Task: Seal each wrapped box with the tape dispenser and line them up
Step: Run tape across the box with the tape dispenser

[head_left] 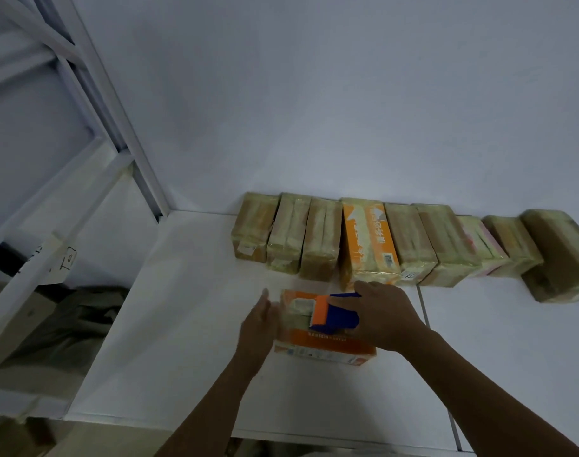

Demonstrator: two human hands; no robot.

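Right hand [385,316] curls round the orange-and-blue tape dispenser [331,313], riding atop the orange wrapped box [324,349] between both hands. Left hand [258,324], fingers straight, braces the box's left end. Taped boxes [367,239] line up just beyond. If that brace slips, the box could skid and wrinkle the tape.

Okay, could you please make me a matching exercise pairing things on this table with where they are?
1 tape dispenser
2 left hand
3 box with white arrows

A against the wall
B in the right hand, atop the near box
C at the near box's left end

Pairs: 1-B, 2-C, 3-A
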